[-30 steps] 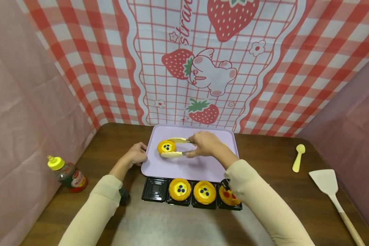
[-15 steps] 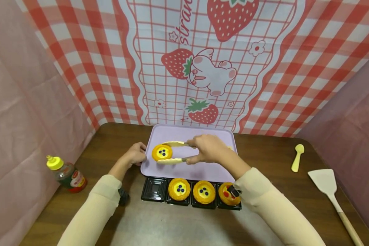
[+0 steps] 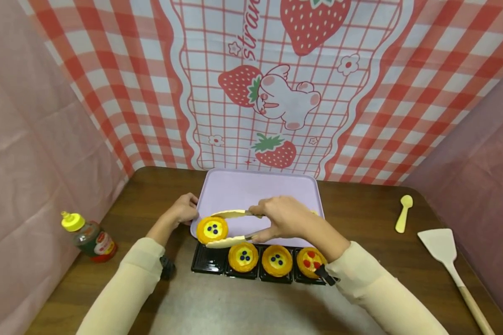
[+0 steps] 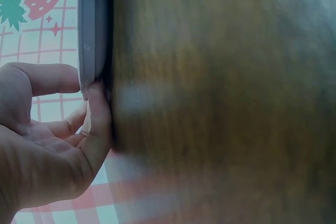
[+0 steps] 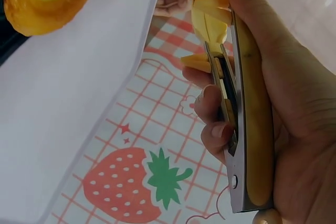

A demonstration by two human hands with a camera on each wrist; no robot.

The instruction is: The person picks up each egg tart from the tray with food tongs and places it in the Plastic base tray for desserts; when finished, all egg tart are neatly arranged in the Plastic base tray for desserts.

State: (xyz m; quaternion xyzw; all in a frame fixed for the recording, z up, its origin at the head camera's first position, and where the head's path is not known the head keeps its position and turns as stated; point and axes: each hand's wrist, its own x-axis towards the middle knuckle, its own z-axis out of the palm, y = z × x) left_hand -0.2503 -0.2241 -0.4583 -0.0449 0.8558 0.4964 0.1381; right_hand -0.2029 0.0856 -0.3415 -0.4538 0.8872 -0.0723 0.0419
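Observation:
My right hand (image 3: 282,216) grips a pair of tongs (image 5: 254,114) with pale yellow tips and metal arms. Between the tong tips sits a tart (image 3: 212,230) with several blueberries, above the tray's near left corner and the back of a bare black compartment. My left hand (image 3: 183,209) pinches the left rim of the lilac tray (image 3: 260,186), thumb and fingers on either side of the edge in the left wrist view. In front of the tray, the black box (image 3: 208,260) holds two blueberry tarts (image 3: 243,257) and one tart with red pieces (image 3: 310,262) in separate compartments.
A sauce bottle (image 3: 90,237) with a yellow cap stands at the left. To the right lie a small yellow spoon (image 3: 404,214) and a white spatula (image 3: 440,249) with a wooden handle. A checked strawberry cloth (image 3: 151,93) hangs behind the table.
The right hand has brought the tongs and the blueberry tart toward me and to the left, from over the tray to its near left corner. My left hand stays on the tray rim.

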